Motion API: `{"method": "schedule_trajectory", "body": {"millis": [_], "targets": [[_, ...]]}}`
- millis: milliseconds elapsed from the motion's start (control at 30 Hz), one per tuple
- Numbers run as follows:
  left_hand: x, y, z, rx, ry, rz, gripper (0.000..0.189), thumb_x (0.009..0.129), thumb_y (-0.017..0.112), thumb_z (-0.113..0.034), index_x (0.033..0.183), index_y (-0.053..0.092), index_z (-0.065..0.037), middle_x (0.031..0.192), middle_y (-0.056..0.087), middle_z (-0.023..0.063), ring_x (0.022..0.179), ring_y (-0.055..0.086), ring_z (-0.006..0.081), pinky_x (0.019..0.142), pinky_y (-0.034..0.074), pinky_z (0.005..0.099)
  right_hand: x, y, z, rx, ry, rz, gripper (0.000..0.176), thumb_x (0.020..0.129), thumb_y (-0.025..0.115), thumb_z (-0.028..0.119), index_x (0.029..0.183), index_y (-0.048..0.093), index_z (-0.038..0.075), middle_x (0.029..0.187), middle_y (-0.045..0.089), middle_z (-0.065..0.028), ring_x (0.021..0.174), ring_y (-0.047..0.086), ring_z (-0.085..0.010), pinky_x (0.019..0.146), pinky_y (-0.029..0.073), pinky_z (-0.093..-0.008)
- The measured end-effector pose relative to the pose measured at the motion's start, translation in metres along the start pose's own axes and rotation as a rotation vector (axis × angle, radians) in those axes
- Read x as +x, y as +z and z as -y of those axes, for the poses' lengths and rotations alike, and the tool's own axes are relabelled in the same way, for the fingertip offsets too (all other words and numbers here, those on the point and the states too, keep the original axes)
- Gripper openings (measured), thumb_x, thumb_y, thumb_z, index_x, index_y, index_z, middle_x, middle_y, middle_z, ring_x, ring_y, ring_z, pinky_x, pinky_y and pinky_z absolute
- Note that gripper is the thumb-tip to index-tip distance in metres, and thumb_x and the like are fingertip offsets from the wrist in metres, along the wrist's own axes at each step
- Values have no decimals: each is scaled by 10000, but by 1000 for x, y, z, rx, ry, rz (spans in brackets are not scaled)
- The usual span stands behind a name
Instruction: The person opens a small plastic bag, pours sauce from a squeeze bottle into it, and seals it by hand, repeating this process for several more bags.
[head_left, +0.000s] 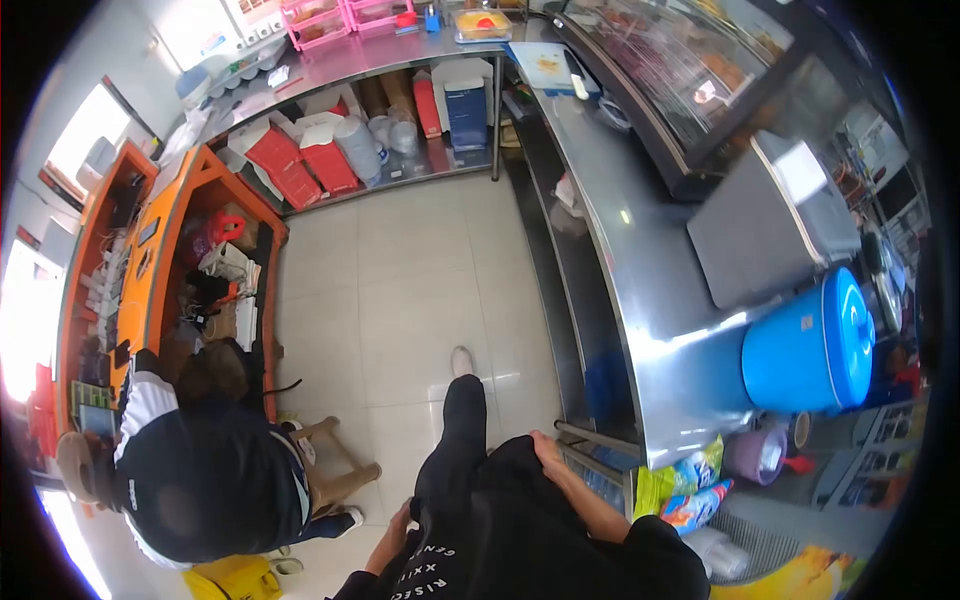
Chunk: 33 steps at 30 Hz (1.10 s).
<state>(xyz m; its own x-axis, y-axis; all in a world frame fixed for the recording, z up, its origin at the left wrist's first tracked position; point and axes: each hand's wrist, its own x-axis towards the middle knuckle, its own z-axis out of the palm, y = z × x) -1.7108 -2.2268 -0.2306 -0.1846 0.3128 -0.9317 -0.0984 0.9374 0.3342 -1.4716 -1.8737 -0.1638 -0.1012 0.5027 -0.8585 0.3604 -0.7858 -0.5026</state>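
Note:
My right hand is closed on the edge of my black shirt, near the steel counter's lower shelf. On the other side, my left hand rests against the black clothing at my waist, its fingertips partly hidden by the fabric. Below me, one leg in black trousers reaches forward, with a light shoe on the tiled floor.
A person sits on a brown stool at the orange desk, left. The steel counter along the right holds a blue bucket, a grey box and a knife. Red boxes fill a shelf ahead.

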Motion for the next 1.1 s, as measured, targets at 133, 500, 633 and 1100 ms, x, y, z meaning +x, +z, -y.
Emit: {"method": "schedule_trajectory", "body": {"millis": [133,500,633,1100], "targets": [[83,-53,-109,-5,142,7,414,817,562,-370,965,679,-1,923,687,138,874,646,260,811,511,371,60,21,87,129,44,-81,395,865,528,329,1019,617,-24,937,636,-161,810,614,-243,749,499,-369],[195,-208,-480,505,405,-203,441,823,565,-440,1081,658,-95,1112,645,159,1079,585,329,950,452,391,136,62,313,159,-231,-197,300,798,628,271,954,647,16,880,647,-131,784,619,-241,705,512,-371],[207,-215,-585,332,475,-232,441,838,599,-394,1155,610,-89,1062,665,150,1025,621,293,907,479,370,264,54,342,283,-116,-110,236,796,646,222,917,627,21,825,635,-88,722,612,-225,665,509,-354],[241,-278,-655,306,-229,35,417,833,601,-370,1168,637,-124,1125,643,132,1011,611,301,880,492,391,430,3,571,-690,110,-781,712,746,673,327,1316,340,62,1326,381,-215,1243,367,-368,1015,326,-479]]}}
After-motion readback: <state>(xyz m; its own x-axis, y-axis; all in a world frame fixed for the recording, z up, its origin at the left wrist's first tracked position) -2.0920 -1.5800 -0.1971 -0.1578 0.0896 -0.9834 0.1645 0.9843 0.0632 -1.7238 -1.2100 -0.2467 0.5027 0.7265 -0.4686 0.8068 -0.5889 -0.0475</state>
